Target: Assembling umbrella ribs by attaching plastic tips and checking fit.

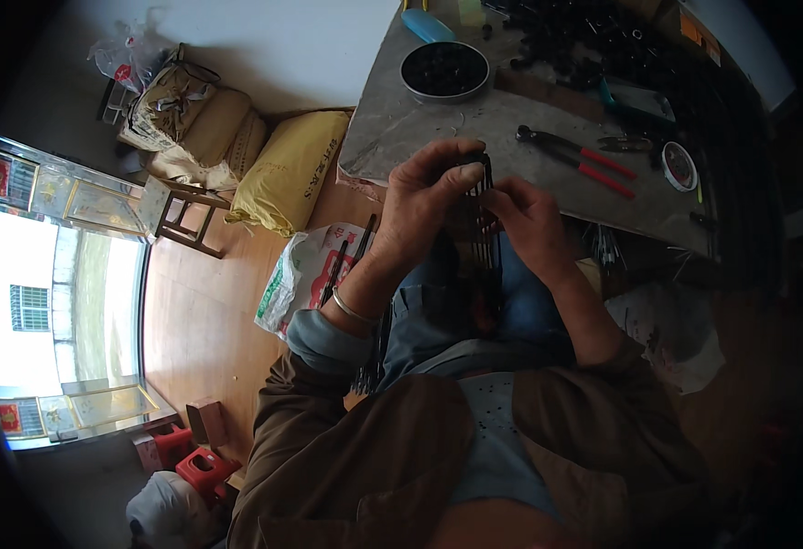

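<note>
In front of my lap, by the table's near edge, both hands are at a bundle of thin dark rods [484, 233] that looks like an umbrella frame. My left hand [427, 188] is closed on its upper end, with the thumb and fingers pinched at the tip. Slightly lower, on the other side, my right hand [528, 218] has its thumb and fingertips closed at the rods. Whether a small part sits between those fingertips is hidden. The bundle's lower end hangs down between my legs, in shadow.
On the grey table [392, 128] are a round bowl [444, 70] of small black pieces, red-handled pliers [580, 163], a round white-rimmed container [679, 166], a green tray [637, 99] and a heap of black parts [575, 41]. Yellow sacks [296, 169] and a wooden stool [191, 218] stand left.
</note>
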`<state>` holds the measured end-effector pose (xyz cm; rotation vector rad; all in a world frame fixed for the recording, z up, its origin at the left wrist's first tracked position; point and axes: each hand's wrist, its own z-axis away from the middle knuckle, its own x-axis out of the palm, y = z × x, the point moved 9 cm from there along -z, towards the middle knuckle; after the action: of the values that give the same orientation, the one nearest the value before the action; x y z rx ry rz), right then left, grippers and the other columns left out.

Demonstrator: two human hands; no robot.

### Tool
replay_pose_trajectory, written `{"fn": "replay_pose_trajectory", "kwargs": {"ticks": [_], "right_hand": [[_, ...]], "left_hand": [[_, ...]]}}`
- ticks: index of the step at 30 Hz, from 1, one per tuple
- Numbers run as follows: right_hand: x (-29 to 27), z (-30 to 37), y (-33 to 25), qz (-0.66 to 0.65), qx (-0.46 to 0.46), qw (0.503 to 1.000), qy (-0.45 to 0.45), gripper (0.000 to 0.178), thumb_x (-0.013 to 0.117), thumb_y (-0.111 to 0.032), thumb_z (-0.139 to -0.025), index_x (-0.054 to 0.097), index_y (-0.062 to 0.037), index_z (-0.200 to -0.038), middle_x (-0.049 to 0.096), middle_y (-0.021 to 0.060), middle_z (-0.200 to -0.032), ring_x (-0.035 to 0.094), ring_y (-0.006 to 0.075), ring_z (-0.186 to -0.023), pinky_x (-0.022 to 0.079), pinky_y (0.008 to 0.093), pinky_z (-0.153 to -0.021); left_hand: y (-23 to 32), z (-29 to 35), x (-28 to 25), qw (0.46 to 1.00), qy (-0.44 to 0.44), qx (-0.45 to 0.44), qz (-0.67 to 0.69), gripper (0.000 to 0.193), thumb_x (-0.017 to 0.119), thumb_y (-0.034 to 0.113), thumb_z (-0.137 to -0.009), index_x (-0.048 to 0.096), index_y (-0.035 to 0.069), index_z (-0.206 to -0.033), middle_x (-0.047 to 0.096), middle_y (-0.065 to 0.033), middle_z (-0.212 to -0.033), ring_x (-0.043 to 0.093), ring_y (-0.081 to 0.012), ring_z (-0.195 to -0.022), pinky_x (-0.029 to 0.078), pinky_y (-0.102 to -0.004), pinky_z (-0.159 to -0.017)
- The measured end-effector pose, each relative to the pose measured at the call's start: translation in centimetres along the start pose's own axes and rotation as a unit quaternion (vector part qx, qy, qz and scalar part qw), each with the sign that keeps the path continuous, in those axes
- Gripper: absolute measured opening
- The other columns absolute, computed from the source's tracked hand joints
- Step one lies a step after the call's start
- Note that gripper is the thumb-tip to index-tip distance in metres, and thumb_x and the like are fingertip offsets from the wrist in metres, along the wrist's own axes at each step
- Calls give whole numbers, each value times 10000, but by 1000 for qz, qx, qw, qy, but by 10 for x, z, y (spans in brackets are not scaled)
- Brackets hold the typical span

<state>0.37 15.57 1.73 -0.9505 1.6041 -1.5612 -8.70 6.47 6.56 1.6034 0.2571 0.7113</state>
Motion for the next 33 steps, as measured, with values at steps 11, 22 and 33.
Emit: {"fn": "replay_pose_trajectory", "kwargs": {"ticks": [11, 22, 33], "right_hand": [[2, 1, 10, -108, 89, 988, -70, 206, 657, -219, -881, 620, -23, -834, 621, 22, -708, 580, 75, -626, 445, 208, -574], [22, 20, -3, -144, 124, 953, -236, 162, 705, -177, -819, 636, -38, -865, 640, 24, -740, 600, 79, -646, 450, 200, -577], [3, 1, 4, -97, 111, 987, -65, 203, 633, -229, -904, 574, -36, -924, 598, 16, -795, 601, 89, -719, 512, 252, -638]], "left_hand": [[-9, 5, 6, 996, -42, 49, 54, 274, 657, 131, -880, 615, 52, -1139, 627, 7, -932, 567, -66, -836, 484, -217, -751], [3, 6, 37, 929, -344, 34, 134, 284, 685, 81, -829, 627, 25, -1101, 617, -82, -1009, 613, -161, -878, 513, -296, -772], [-12, 6, 6, 983, 151, 102, -4, 260, 611, 188, -916, 617, -14, -1080, 668, -62, -904, 613, -110, -773, 500, -222, -680]]}}
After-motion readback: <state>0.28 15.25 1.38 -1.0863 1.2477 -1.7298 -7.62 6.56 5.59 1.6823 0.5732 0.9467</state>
